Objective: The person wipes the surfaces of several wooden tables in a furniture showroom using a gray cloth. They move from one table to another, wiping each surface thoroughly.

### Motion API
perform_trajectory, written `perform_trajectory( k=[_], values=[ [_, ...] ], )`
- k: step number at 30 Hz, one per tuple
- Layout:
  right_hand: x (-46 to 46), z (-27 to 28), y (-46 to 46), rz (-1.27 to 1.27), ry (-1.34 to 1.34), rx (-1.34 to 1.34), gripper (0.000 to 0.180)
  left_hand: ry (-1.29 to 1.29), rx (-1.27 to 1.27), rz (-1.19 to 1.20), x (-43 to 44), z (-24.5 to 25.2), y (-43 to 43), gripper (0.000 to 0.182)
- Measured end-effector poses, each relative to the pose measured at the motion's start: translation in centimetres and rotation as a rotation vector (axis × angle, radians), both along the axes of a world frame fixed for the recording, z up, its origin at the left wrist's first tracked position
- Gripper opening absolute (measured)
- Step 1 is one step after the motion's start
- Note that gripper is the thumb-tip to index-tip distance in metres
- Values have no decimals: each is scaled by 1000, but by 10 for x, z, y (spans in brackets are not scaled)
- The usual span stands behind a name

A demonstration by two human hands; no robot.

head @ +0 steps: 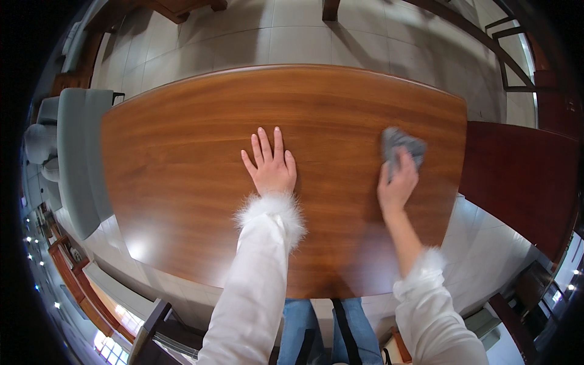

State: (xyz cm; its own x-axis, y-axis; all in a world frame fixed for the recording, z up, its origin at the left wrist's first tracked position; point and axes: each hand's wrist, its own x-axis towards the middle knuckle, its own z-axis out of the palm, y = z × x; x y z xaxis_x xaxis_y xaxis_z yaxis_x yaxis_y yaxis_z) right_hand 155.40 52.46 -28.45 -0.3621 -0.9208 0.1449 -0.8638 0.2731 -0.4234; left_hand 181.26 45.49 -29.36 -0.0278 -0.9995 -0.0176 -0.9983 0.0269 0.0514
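Before me is a glossy brown wooden table (200,150), its edges bowed by the lens. My left hand (273,171) rests palm down near the table's middle, fingers spread, with nothing in it. Toward the right end, my right hand (398,182) grips a crumpled grey cloth (401,141) against the tabletop. The fingers of that hand are slightly blurred, and part of the cloth is hidden beneath them. White sleeves with fluffy cuffs cover both forearms, the right one pushed farther back.
A dark red wooden table (515,178) adjoins the right end. Beyond the left end stands a pale grey-green upholstered sofa (80,155). Light tiled floor (301,43) surrounds the table, with wooden furniture legs (330,10) past the far edge. Dark furniture (178,333) stands at lower left.
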Motion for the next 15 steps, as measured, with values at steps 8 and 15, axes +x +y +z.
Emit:
perform_trajectory(
  k=[8, 15],
  values=[
    [134, -6, 30, 235, 209, 93, 49, 40, -17, -25, 3, -2, 0, 55],
    [132, 7, 17, 247, 237, 88, 52, 363, 96, -169, 19, 11, -8, 60]
  ],
)
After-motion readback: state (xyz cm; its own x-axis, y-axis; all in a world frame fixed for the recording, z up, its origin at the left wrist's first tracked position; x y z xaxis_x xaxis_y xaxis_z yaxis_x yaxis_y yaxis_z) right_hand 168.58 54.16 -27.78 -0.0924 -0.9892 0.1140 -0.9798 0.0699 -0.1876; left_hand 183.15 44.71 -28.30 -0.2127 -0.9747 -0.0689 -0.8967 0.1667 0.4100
